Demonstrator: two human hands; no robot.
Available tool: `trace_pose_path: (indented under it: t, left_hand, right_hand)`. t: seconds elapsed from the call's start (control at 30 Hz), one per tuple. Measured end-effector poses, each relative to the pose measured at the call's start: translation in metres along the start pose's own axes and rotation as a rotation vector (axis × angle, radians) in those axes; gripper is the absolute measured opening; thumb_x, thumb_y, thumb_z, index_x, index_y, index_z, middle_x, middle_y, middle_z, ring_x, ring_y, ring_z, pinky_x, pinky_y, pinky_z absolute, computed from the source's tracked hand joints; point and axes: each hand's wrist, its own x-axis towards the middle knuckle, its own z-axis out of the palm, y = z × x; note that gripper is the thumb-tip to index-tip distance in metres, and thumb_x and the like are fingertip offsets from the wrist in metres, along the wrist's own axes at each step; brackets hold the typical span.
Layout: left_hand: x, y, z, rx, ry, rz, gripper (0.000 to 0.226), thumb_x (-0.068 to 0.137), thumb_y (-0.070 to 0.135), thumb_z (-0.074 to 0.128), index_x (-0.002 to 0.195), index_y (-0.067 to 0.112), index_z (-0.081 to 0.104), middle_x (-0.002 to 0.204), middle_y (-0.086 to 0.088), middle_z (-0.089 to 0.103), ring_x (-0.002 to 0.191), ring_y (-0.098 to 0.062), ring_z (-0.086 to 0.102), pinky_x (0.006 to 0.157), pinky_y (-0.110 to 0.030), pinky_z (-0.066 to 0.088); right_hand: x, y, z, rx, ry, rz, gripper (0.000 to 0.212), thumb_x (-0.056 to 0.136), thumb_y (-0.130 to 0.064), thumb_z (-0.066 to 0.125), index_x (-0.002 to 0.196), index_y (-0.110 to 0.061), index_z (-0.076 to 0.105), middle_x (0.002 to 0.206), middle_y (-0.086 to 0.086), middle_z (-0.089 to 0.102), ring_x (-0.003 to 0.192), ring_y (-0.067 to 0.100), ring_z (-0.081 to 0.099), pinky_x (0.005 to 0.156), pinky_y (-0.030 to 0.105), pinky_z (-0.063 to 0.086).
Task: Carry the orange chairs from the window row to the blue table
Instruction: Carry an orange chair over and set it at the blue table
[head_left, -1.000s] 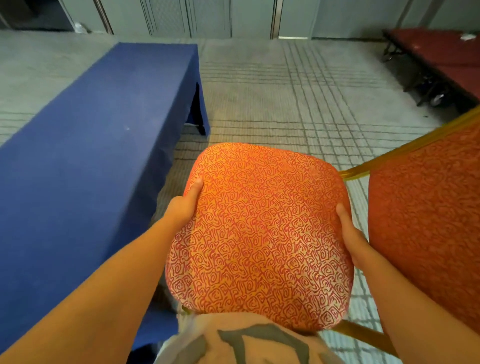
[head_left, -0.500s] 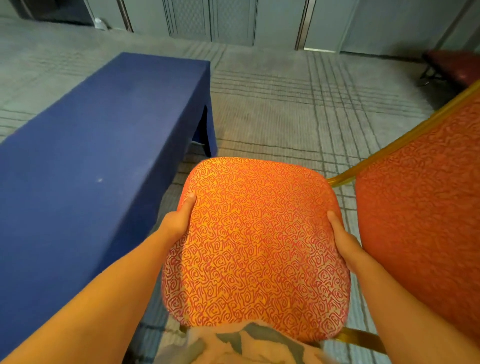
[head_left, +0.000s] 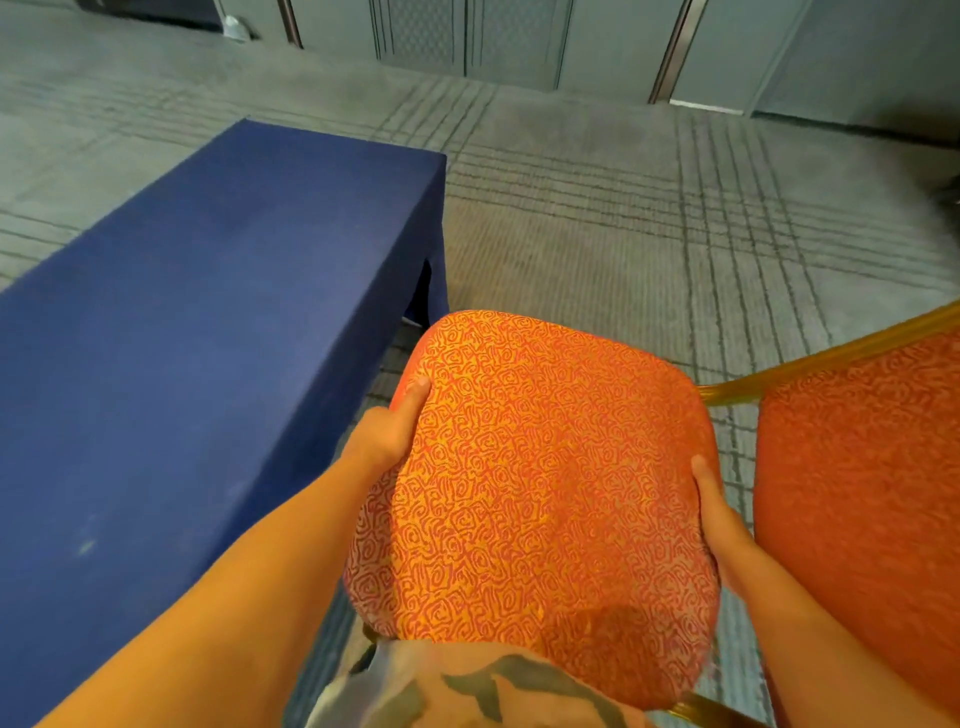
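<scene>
From the head view, a grey carpet crossed by darker grid lines (head_left: 623, 234) is stretching across the room to a wall of grey panels with metal trim (head_left: 519, 41) at the far side. A long table draped in dark blue cloth (head_left: 208, 338) is running down the left side of the picture, its cloth hanging to the floor at the far end.

Just beside the table's long right side, an orange swirl-patterned upholstered chair (head_left: 535, 493) is sitting between the person's two bare forearms. Its padded seat is facing up at the camera, and its backrest (head_left: 857, 493) is rising at the right, edged by a gold metal frame (head_left: 831, 353). The legs are hidden under the seat, so whether they are touching the carpet cannot be told.

The left hand (head_left: 387, 431) is gripping the seat's left edge, the thumb lying along the top of the fabric. The right hand (head_left: 719, 525) is gripping the right edge, in the gap between seat and backrest, thumb likewise on top. The other fingers of both hands are out of sight, probably wrapping under the cushion. A pale garment with grey patches (head_left: 467, 691) is showing at the bottom edge.
</scene>
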Motion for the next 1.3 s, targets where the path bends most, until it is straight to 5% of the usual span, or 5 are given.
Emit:
trace_pose_path:
  t: [0.37, 0.53, 0.73, 0.9, 1.3]
  left_hand:
    - [0.201, 0.12, 0.001, 0.019, -0.021, 0.004, 0.072, 0.082, 0.079, 0.032, 0.098, 0.016, 0.063, 0.094, -0.005, 0.064, 0.082, -0.019, 0.06, 0.083, -0.039, 0.045]
    - [0.281, 0.128, 0.03, 0.004, -0.014, -0.093, 0.079, 0.078, 0.081, 0.038, 0.108, 0.011, 0.062, 0.094, -0.004, 0.065, 0.084, -0.019, 0.061, 0.08, -0.039, 0.046]
    - [0.375, 0.119, 0.079, 0.051, 0.043, -0.181, 0.081, 0.08, 0.079, 0.039, 0.112, 0.007, 0.059, 0.103, -0.01, 0.063, 0.089, -0.026, 0.058, 0.081, -0.04, 0.043]
    - [0.449, 0.092, 0.117, 0.062, 0.073, -0.245, 0.086, 0.083, 0.074, 0.041, 0.122, -0.001, 0.057, 0.115, -0.017, 0.06, 0.1, -0.031, 0.056, 0.084, -0.036, 0.037]
    - [0.555, -0.009, 0.182, 0.128, 0.085, -0.307, 0.088, 0.082, 0.073, 0.042, 0.123, -0.003, 0.059, 0.125, -0.028, 0.058, 0.119, -0.035, 0.054, 0.094, -0.04, 0.038]
  right_hand:
    - [0.143, -0.158, 0.074, 0.073, 0.122, 0.08, 0.13, 0.02, -0.102, 0.055, 0.115, -0.014, 0.069, 0.109, 0.013, 0.071, 0.102, 0.033, 0.066, 0.102, 0.048, 0.048]
    - [0.2, -0.195, 0.104, 0.056, 0.141, 0.142, 0.088, 0.077, -0.079, 0.055, 0.129, -0.008, 0.06, 0.114, 0.013, 0.064, 0.103, 0.03, 0.06, 0.099, 0.041, 0.047]
    - [0.297, -0.192, 0.123, 0.018, 0.081, 0.232, 0.05, 0.086, -0.07, 0.052, 0.093, -0.021, 0.063, 0.091, 0.004, 0.068, 0.088, 0.024, 0.063, 0.074, 0.033, 0.049]
    - [0.366, -0.174, 0.143, 0.007, 0.058, 0.266, 0.047, 0.09, -0.066, 0.05, 0.094, -0.022, 0.065, 0.092, 0.002, 0.07, 0.086, 0.021, 0.064, 0.064, 0.027, 0.046]
    - [0.489, -0.084, 0.193, 0.084, 0.029, 0.408, 0.043, 0.082, -0.067, 0.06, 0.098, -0.028, 0.066, 0.109, 0.007, 0.073, 0.102, 0.028, 0.067, 0.087, 0.041, 0.054]
